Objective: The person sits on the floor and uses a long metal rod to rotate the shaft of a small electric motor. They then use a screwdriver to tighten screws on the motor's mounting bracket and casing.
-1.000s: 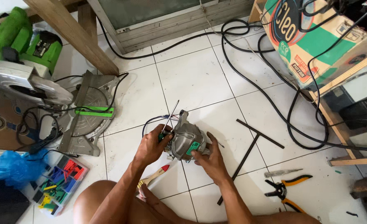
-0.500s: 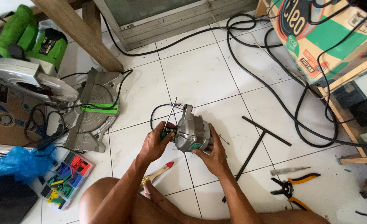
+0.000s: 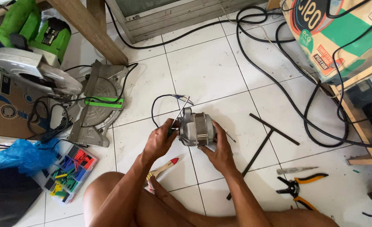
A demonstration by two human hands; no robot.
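We see the left hand [image 3: 160,141] closed around a screwdriver [image 3: 178,114] angled into the grey electric motor [image 3: 196,128], which sits on the floor tiles [image 3: 207,67] mid-frame. The right hand [image 3: 219,153], at its five o'clock, cups the housing (apparently to steady it). Pliers [image 3: 297,187] lie at four o'clock.

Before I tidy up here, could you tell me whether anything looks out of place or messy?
Yes: black cables sprawl in tangled loops across the floor, and pliers and a T-bar lie loose beside the motor both hands hold.
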